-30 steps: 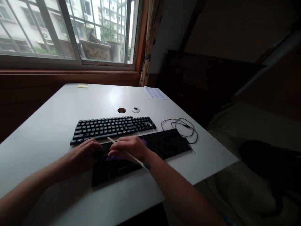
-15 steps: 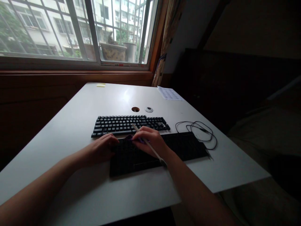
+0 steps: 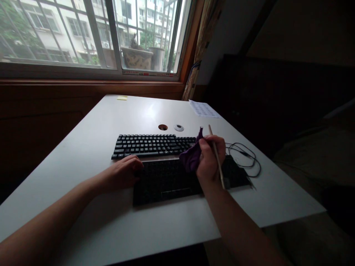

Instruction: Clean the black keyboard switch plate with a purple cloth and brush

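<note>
My left hand [image 3: 126,171] has its curled fingers on the left end of a dark keyboard base [image 3: 166,184], which lies flat on the table. Raised over the middle of that base, my right hand [image 3: 212,157] pinches a crumpled purple cloth [image 3: 191,158]. A thin pale-handled brush [image 3: 216,153] is also in this hand, its dark end down by the wrist. Just behind the base, black keycaps [image 3: 144,145] lie in rows in the layout of a keyboard. My right hand covers part of their right end.
A black cable [image 3: 245,155] loops on the white table [image 3: 91,136] at the right. Farther back are a round hole [image 3: 163,127], a white ring-shaped cover [image 3: 179,128], a printed sheet [image 3: 203,109] and a yellow note [image 3: 122,98]. A barred window stands beyond.
My right hand has lifted and moved right with the cloth and brush, away from the base's left part. The cloth now hangs more in view. My left hand stays at the base's left end.
</note>
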`<act>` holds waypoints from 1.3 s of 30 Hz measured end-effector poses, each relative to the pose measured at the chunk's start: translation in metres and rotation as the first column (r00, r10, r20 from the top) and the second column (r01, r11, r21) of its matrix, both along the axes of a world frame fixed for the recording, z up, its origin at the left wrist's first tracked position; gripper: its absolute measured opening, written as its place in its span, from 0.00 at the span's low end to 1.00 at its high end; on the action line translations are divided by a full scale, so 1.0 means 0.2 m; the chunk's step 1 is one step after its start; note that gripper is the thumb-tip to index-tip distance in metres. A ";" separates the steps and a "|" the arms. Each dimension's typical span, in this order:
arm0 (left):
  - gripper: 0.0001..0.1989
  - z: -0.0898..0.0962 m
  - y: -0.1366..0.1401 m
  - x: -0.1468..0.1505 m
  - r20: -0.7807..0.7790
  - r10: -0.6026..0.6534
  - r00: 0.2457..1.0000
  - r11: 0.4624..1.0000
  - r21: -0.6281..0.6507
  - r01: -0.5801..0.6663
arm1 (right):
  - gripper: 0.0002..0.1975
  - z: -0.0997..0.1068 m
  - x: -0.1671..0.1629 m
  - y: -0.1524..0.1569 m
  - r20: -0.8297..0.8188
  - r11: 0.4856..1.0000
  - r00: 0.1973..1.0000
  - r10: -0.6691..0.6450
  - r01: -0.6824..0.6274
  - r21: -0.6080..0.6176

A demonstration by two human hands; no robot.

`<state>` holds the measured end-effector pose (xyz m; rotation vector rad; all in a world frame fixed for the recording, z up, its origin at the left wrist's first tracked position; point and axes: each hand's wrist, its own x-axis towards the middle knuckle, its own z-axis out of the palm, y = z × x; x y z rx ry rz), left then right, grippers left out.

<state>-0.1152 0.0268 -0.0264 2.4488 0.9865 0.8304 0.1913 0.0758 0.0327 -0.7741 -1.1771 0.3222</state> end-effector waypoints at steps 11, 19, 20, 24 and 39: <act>0.12 0.09 -0.03 0.02 0.046 -0.014 0.999 0.993 -0.116 0.019 | 0.06 0.06 0.20 0.04 0.005 0.936 0.936 -0.352 0.352 0.007; 0.12 0.13 -0.06 0.04 0.050 0.011 0.999 0.995 -0.096 -0.006 | 0.08 -0.03 0.48 -0.21 0.362 0.921 0.869 -0.338 0.385 -0.065; 0.11 0.13 -0.06 0.05 0.045 0.010 0.999 0.996 -0.090 -0.005 | 0.07 -0.07 0.53 -0.24 0.461 0.916 0.825 -0.328 0.396 -0.058; 0.11 0.15 -0.07 0.06 0.011 0.014 1.000 0.999 -0.053 -0.014 | 0.07 -0.21 0.72 -0.34 0.689 0.907 0.668 -0.282 0.421 -0.037; 0.12 0.12 -0.10 0.08 -0.085 0.085 0.993 0.996 0.033 -0.083 | 0.12 -0.29 0.85 -0.37 0.572 0.810 0.776 -0.265 0.501 -0.305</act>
